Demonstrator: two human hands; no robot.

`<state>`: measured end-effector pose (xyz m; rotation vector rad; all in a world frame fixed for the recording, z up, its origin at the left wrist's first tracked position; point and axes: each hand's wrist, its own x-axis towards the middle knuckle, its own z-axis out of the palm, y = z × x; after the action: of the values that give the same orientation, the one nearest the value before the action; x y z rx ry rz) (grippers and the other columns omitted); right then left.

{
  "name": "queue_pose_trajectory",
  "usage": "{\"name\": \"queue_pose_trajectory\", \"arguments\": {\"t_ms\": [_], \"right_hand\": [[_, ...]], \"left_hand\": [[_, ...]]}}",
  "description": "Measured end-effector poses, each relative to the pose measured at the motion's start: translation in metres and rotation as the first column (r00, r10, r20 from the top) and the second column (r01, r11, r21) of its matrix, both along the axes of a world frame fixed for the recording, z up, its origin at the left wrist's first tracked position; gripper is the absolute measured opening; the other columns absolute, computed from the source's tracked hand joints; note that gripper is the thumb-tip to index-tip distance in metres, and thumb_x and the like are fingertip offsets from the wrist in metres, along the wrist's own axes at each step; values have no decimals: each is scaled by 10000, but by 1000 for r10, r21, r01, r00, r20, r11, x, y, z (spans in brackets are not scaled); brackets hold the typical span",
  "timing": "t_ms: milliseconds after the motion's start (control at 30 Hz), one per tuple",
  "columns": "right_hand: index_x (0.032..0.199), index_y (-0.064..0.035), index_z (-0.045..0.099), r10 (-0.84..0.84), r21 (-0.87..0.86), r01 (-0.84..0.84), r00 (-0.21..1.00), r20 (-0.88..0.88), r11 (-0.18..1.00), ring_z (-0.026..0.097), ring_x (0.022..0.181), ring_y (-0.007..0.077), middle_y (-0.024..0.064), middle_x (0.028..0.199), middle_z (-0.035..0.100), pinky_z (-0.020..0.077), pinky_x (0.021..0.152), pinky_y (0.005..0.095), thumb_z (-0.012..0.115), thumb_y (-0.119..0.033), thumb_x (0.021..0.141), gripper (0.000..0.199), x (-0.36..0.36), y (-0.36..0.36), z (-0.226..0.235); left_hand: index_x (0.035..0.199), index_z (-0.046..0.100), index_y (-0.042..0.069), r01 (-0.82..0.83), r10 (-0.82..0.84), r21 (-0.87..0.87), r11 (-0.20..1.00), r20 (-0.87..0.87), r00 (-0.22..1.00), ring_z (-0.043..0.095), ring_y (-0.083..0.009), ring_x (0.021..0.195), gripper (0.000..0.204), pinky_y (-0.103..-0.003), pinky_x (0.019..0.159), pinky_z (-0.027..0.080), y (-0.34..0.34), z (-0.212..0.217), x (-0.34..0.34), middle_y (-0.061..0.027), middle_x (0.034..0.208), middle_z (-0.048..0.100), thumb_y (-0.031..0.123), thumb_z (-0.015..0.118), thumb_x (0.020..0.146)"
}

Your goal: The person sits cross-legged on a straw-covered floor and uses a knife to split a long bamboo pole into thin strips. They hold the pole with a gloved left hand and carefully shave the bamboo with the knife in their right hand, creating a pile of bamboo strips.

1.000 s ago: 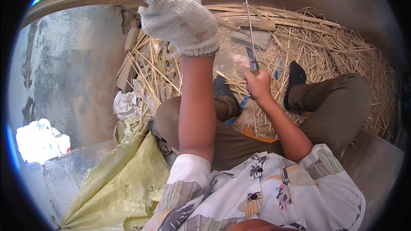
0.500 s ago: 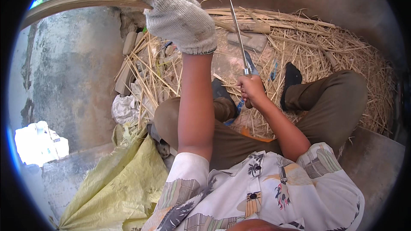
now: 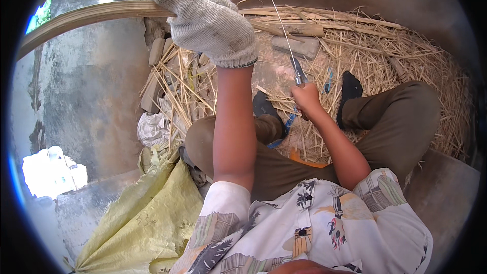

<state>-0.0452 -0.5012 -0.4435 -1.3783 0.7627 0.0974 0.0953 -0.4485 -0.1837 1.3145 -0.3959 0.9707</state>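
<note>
A knitted pale grey glove covers my left hand (image 3: 212,28), which is raised at the far side and closed round a long, bent bamboo strip (image 3: 96,14). The strip runs out to the upper left; the glove hides the gripped part. Bare and lower down, my right hand (image 3: 306,97) is wrapped round the handle of a long knife (image 3: 290,50). Its narrow blade points up and away, seen almost edge-on, to the right of the glove and apart from it.
Straw-like shavings (image 3: 406,66) cover the floor ahead and right. A grey block (image 3: 297,47) lies beyond the knife. My socked feet (image 3: 351,89) and bent legs frame the middle. A yellowish woven sack (image 3: 147,213) is at lower left, beside a stained wall (image 3: 86,106).
The knife has turned, so its blade looks thinner, and my right hand has shifted slightly right. The bamboo strip and gloved hand sit a little lower in view.
</note>
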Motion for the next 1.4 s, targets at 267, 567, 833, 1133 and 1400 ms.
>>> {"name": "queue_pose_trajectory", "arguments": {"t_ms": [267, 567, 833, 1133, 1400], "right_hand": [[595, -48, 516, -89, -62, 114, 945, 314, 992, 435, 422, 102, -5, 506, 482, 347, 436, 315, 663, -113, 775, 241, 4, -1, 57], [591, -31, 550, -27, 26, 29, 999, -47, 999, 450, 397, 155, 26, 502, 490, 359, 423, 345, 627, -137, 773, 225, -1, -4, 10], [613, -33, 552, 35, 77, -41, 997, 67, 996, 440, 388, 120, 24, 488, 475, 340, 377, 325, 637, -126, 775, 205, 2, -15, 52], [672, -59, 520, -76, -181, 77, 997, 14, 980, 422, 426, 117, -3, 521, 417, 367, 401, 339, 637, -153, 774, 181, 1, -20, 2], [668, -73, 494, -345, 374, 388, 922, -178, 842, 388, 393, 112, 0, 543, 423, 342, 383, 306, 621, -140, 762, 172, -2, -37, -5]], "left_hand": [[712, 528, 35, -149, 141, 78, 986, 106, 984, 545, -143, 374, 455, -245, 320, 469, 5, -5, 6, -49, 542, 557, 347, 501, 1042], [749, 535, 47, 264, -278, -137, 955, -100, 955, 510, -152, 352, 560, -254, 383, 519, 10, -10, 6, -31, 518, 538, 496, 392, 1051], [851, 521, 37, 153, -173, -117, 981, -190, 966, 527, -173, 350, 519, -265, 338, 516, 4, 1, -6, -33, 519, 518, 480, 352, 1059], [992, 536, 9, 446, -436, -232, 864, 99, 895, 554, -164, 408, 250, -261, 328, 520, 46, -40, 65, -68, 729, 609, 254, 504, 1032], [1032, 541, 2, 205, -204, -59, 977, 21, 979, 572, -125, 451, 196, -245, 348, 530, 28, -16, 33, -58, 765, 631, 196, 523, 1023]]}}
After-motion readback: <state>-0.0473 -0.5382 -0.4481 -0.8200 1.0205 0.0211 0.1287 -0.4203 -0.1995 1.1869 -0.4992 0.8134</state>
